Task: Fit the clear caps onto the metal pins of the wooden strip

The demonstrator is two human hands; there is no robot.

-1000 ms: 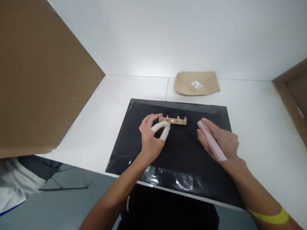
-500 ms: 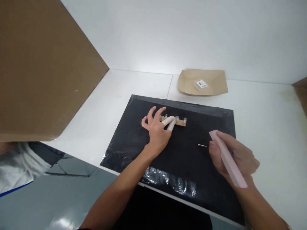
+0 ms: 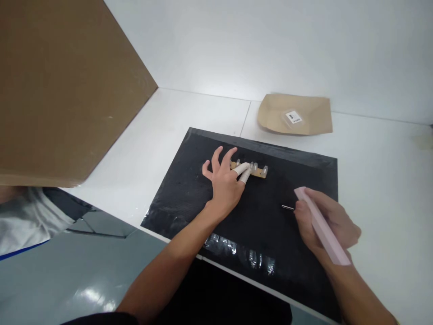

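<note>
On the black mat lies a narrow tan strip carrying several clear, rounded pieces. My left hand rests over the strip's left part, its thumb and index finger, both in white covers, pinched together at a clear piece. The other fingers are spread. My right hand is wrapped round a long pale pink block, to the right of the strip and apart from it. A thin metal rod sticks out leftward beside the right thumb; its other end is hidden.
Behind the mat, a brown paper tray holds a small clear case with a white label. A large brown panel stands at the left. Beyond it, another person's grey sleeve shows at the lower left.
The view has shifted slightly, so the tray and strip appear a little further right. Both hands keep nearly the same pose and their hold.
</note>
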